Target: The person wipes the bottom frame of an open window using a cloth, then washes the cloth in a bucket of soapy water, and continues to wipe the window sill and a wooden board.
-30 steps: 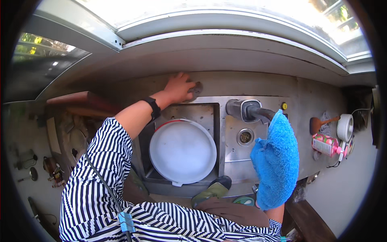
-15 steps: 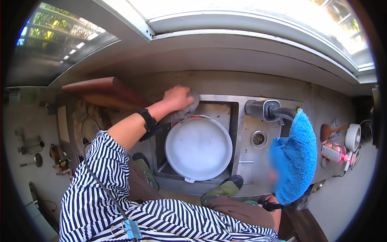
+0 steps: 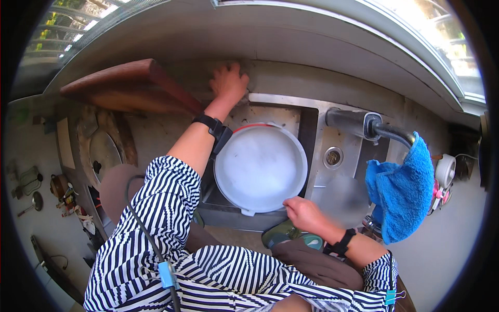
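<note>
In sink (image 3: 310,127): basin (image 3: 303,166), cloudy white inside; left hand (image 3: 228,83) spread over counter (image 3: 291,80), right hand (image 3: 303,212) narrow at rim.

Before you is a grey metal table (image 3: 312,86) with a sink (image 3: 309,135) set into it; a round white basin (image 3: 260,166) sits in that sink. You have a red-brown board (image 3: 119,83) on its left, a grey faucet (image 3: 351,122) right of the basin.

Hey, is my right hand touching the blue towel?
Apart. The head view shows your right hand by the edge of the round basin, with a clear gap before the blue towel hanging on the faucet.
</note>
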The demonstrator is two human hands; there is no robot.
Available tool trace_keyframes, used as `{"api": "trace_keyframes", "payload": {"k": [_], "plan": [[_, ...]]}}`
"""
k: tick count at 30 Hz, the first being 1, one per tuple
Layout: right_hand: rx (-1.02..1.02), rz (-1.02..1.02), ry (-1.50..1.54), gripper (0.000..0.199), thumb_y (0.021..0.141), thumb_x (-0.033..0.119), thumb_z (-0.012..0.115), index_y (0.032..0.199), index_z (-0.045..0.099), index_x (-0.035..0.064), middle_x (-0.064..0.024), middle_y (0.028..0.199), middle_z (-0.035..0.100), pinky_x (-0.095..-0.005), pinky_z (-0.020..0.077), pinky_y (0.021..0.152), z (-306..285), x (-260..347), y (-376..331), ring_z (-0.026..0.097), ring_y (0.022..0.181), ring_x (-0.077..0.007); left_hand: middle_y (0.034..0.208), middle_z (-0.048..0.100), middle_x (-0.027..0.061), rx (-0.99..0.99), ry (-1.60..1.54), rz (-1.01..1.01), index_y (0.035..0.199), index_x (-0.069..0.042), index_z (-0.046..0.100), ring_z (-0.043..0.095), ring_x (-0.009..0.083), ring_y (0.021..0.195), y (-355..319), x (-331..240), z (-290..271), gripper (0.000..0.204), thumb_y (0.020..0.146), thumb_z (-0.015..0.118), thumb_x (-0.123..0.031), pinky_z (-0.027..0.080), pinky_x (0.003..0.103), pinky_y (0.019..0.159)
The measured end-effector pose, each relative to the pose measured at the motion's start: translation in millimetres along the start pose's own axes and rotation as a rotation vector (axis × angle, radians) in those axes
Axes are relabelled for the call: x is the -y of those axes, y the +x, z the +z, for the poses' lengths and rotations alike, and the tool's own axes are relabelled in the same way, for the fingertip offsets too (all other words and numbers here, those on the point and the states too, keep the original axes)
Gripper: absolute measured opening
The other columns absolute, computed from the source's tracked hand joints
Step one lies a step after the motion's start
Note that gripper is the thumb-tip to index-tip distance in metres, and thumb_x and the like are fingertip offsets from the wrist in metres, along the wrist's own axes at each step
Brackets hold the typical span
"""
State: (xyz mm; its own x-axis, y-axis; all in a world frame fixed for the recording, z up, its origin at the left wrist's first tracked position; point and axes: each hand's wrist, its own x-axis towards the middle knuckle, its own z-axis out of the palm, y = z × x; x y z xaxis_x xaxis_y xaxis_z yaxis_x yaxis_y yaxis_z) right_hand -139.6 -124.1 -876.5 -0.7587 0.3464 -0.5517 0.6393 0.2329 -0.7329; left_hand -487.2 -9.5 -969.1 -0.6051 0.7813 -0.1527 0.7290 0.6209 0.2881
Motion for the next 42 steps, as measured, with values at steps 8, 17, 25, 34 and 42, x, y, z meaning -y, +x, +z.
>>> {"api": "trace_keyframes", "payload": {"k": [8,17,25,34,42], "plan": [[-0.224,0.177,-0.142,0.044,0.077,0.008,0.054,0.118,0.044,-0.0033,-0.0252,0.111,0.049,-0.0453,0.0432,0.087,65.7,-13.1,128.8,0.049,0.103,-0.0416,0.099,0.059,0.0192,-0.156,-0.825,-0.129,0.1,-0.001,0.059,0.053,0.0314,0.102,3.6,5.1,10.4,0.032,0.08,0.05,-0.025,0.042,0.04,0.084],[0.174,0.302,-0.252,0.036,0.08,0.016,0.046,0.106,0.058,-0.0055,-0.0252,0.108,0.058,-0.0444,0.0434,0.089,89.5,-66.5,182.1,0.055,0.102,-0.0376,0.099,0.062,0.0128,0.27,-2.081,-0.558,0.102,0.0,0.059,0.058,0.0269,0.095,-16.6,17.5,-2.3,0.034,0.083,0.044,-0.024,0.046,0.038,0.086],[-0.078,0.352,0.89,0.02,0.077,0.006,0.053,0.092,0.063,-0.0017,-0.0097,0.083,0.064,-0.035,0.0505,0.069,38.5,-51.4,161.6,0.061,0.071,-0.022,0.101,0.062,0.0151,0.69,-2.275,-0.37,0.102,0.001,0.059,0.059,0.0289,0.094,-89.7,26.9,-0.8,0.039,0.084,0.04,-0.028,0.045,0.04,0.089],[0.005,0.262,1.171,0.047,0.08,0.002,0.042,0.127,0.047,0.0066,-0.0088,0.108,0.059,-0.038,0.0512,0.068,-10.2,-19.9,140.0,0.061,0.085,-0.0233,0.112,0.058,0.0162,0.65,-2.047,-0.96,0.113,-0.002,0.054,0.055,0.0315,0.105,-169.8,42.1,67.3,0.04,0.09,0.039,-0.031,0.043,0.05,0.092],[-0.365,0.116,-0.246,0.021,0.08,0.007,0.051,0.099,0.061,0.0046,-0.0225,0.095,0.059,-0.0438,0.0499,0.072,61.0,-57.5,196.3,0.06,0.083,-0.0391,0.141,0.027,0.0133,0.589,-1.276,-1.306,0.138,-0.021,0.013,0.039,0.0395,0.12,-191.4,28.2,72.0,0.05,0.095,0.034,-0.036,0.032,0.065,0.091]]}}
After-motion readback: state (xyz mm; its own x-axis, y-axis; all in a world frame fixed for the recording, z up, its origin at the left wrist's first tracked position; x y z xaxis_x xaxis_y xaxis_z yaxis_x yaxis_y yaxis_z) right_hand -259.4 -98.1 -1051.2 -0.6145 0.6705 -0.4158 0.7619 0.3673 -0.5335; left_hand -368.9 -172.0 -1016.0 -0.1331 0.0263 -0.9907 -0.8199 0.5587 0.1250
